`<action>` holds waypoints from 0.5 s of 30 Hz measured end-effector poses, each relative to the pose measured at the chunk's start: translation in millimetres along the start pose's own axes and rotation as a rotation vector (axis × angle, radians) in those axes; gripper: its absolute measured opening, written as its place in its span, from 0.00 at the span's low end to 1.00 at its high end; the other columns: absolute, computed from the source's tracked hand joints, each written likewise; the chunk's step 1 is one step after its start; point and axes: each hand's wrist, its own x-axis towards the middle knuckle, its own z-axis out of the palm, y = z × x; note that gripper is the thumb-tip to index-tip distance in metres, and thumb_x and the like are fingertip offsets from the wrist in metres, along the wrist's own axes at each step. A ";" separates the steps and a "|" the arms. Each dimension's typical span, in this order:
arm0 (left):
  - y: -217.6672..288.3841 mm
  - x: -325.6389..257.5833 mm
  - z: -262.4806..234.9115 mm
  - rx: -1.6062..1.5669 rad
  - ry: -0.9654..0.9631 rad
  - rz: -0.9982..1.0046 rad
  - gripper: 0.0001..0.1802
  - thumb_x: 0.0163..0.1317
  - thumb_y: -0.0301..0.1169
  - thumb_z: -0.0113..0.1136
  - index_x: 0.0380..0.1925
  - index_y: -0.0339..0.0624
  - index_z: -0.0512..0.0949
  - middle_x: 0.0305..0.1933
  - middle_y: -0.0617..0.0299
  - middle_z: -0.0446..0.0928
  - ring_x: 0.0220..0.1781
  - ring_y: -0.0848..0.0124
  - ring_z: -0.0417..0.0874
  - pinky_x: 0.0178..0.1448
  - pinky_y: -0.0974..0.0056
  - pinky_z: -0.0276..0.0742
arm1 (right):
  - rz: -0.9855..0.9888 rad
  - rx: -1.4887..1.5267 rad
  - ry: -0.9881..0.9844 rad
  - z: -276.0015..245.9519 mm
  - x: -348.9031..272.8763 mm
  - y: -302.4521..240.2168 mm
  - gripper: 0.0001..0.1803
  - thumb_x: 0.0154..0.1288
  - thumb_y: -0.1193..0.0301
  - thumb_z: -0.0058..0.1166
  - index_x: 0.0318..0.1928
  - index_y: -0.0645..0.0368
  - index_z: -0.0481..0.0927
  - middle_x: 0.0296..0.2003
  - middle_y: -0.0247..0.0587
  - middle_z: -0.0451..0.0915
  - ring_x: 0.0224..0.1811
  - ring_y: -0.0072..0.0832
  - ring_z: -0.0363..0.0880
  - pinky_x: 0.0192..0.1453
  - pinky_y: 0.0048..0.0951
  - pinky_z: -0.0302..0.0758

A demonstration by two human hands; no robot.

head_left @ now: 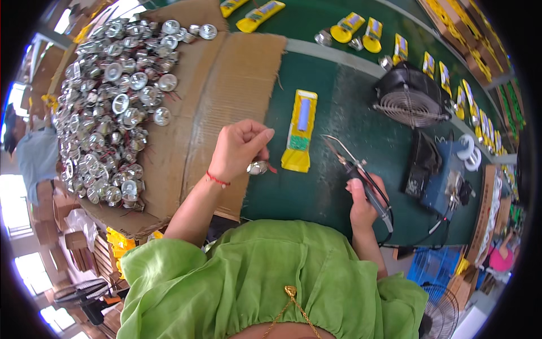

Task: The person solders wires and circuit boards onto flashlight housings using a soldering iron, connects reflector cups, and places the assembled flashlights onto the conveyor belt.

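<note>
Reflector cup (257, 167), a small shiny metal piece with thin red wires trailing from it, hangs pinched in the fingers of our left hand (240, 148), just above the green worktop (350, 113) near its front edge. Our fingers are curled down over it, so only its lower rim and a bit of wire show; how it is turned we cannot tell.

Our right hand (361, 200) is wrapped around the dark handle of a soldering iron (353, 166), fist closed, the cord running back toward us. The iron's long axis slants up and to the left, its thin tip pointing toward a yellow housing (300, 131) that lies flat between our two hands, its length running away from us toward the far edge. The cup sits just left of the housing's near end, so our left hand is the nearer one to it; the iron's tip is close on the housing's right but apart from it.

Left of our left hand, a cardboard sheet (226, 85) covers the worktop's left part and carries a heap of cups (113, 101) of the same shiny kind. A black fan (409, 96) stands at the far right. More yellow housings line the far edge, too small to read clearly. Our green blouse hides the front edge.
</note>
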 end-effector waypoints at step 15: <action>-13.5 -2.9 37.5 0.458 0.078 0.324 0.10 0.56 0.32 0.65 0.24 0.34 0.80 0.28 0.55 0.78 0.25 0.64 0.80 0.31 0.62 0.74 | -0.083 -0.080 -0.171 25.8 0.0 -19.0 0.10 0.56 0.77 0.66 0.37 0.68 0.80 0.27 0.39 0.82 0.26 0.18 0.79 0.30 0.19 0.75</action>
